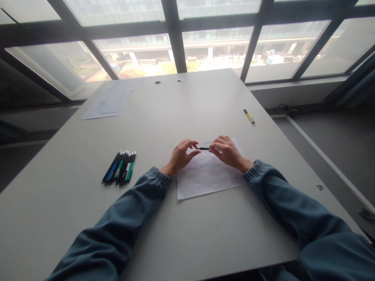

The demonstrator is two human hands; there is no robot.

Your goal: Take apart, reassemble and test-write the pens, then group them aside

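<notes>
A slim black pen is held level above a white sheet of paper. My right hand grips its right part between thumb and fingers, which hide that end. At the pen's left tip, my left hand has thumb and forefinger curled around it; the exact contact is hard to make out. Both wrists rest low over the sheet, one at each side.
Several pens with black, blue and green barrels lie side by side at the left. A yellow and black pen lies near the right edge of the white table. Papers lie far left, before the windows.
</notes>
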